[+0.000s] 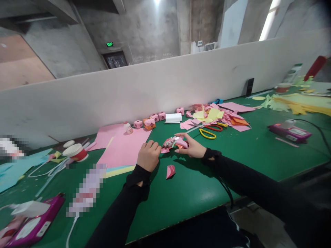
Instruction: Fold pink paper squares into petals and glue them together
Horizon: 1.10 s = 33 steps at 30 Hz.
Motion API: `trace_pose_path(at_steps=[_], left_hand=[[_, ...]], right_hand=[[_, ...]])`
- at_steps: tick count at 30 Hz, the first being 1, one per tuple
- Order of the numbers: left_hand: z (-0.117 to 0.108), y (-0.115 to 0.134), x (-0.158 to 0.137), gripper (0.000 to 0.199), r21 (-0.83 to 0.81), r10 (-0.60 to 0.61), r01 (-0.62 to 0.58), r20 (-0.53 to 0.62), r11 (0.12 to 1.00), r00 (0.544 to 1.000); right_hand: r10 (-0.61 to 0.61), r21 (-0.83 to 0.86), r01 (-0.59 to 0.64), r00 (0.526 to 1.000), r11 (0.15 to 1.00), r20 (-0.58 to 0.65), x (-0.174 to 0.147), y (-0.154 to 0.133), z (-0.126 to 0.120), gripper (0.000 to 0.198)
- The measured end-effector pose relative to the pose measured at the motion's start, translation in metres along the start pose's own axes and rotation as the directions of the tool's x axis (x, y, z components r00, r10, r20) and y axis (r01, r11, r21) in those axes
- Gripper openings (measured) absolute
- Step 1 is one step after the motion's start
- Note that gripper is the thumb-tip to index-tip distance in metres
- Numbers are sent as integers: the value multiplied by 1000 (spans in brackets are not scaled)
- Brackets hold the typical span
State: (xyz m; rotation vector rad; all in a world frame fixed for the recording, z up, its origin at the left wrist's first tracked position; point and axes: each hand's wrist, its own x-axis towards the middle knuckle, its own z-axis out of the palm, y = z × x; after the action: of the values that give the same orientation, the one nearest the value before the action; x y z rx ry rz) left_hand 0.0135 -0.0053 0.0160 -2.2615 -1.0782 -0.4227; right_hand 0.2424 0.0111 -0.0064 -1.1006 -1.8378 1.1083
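My right hand point(192, 146) is curled around a pink object with a rounded body point(181, 142); its pale, silvery front points toward my left hand, and its exact kind is unclear. My left hand point(149, 155) is closed, fingertips bent down beside a small piece of pink paper point(165, 150). What those fingers grip is hidden. Nearer to me, a folded dark-pink paper piece point(170, 171) lies on the green table point(196, 193). Beyond my right hand rest yellow-handled scissors point(207, 134) and red-handled scissors point(214, 127).
Pink sheets point(124, 144) lie left of my hands. Several folded paper blocks point(138, 124), a small bottle point(128, 128) and a white folded card point(173, 118) stand near the partition point(144, 93). Paper scraps point(212, 115), a paper cup point(75, 152) and purple packs point(289, 133) lie around.
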Motion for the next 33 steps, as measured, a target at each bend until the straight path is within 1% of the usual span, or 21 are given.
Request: trace_pose_path(at_steps=[1,3,5,6,7,8,9,10,11,12,13,14,17,19,21,24,28,30,33], left_hand=[[2,-2,-1,21,9,-40,40,21,999,999],[5,-12,-6,22,-20,-128,129,55,991,990],[7,-25,-12,18,-124,-239,242,43,962,970],[8,-30,-14,19,-201,-321,318,21,927,947],[8,-35,-16,20,-287,-434,416,-2,863,901],[8,-37,-16,21,-392,-525,489,16,779,851],[8,-37,-16,23,-512,-604,544,59,665,795],[8,-36,-14,24,-616,-660,583,133,529,739],[7,-34,-12,27,-696,-680,595,208,402,703],[7,-30,-10,30,-758,-678,582,264,294,686],[6,-27,-8,33,-800,-655,563,315,205,687],[6,-23,-6,36,-826,-640,545,343,143,688],[6,-18,-4,41,-861,-602,507,390,30,697],[8,-17,-5,42,-867,-588,498,414,-21,695],[11,-18,-6,43,-866,-573,496,441,-68,691],[12,-18,-7,43,-854,-551,499,490,-148,676],[10,-16,-6,44,-825,-537,507,554,-249,636],[7,-15,-5,45,-814,-529,513,572,-272,626],[5,-14,-5,45,-806,-506,525,585,-275,634]], right_hand=[[-46,-82,41,997,996,-63,0,0,0,69],[-129,-235,82,973,969,-192,0,1,-3,66],[-159,-280,71,939,957,-305,1,3,-10,66],[-158,-257,69,925,964,-347,2,5,-13,68],[-142,-212,62,910,975,-389,3,6,-16,70],[-100,-138,47,907,989,-408,4,7,-19,71],[-41,-41,26,912,999,-408,6,8,-20,71],[30,73,-2,920,997,-392,7,8,-20,71],[104,196,-34,927,980,-359,9,7,-19,69],[173,316,-66,930,946,-323,10,7,-18,68],[232,423,-93,929,901,-289,11,5,-17,67],[280,513,-115,924,851,-259,12,4,-16,67],[363,669,-157,914,727,-180,12,1,-14,74],[391,717,-183,911,673,-134,12,0,-15,79],[411,742,-205,906,638,-103,12,1,-16,79],[437,748,-228,895,624,-92,13,6,-18,73],[476,737,-237,870,633,-130,17,12,-20,66],[479,731,-232,866,641,-145,18,14,-21,64],[465,694,-233,870,682,-165,20,17,-20,64]])
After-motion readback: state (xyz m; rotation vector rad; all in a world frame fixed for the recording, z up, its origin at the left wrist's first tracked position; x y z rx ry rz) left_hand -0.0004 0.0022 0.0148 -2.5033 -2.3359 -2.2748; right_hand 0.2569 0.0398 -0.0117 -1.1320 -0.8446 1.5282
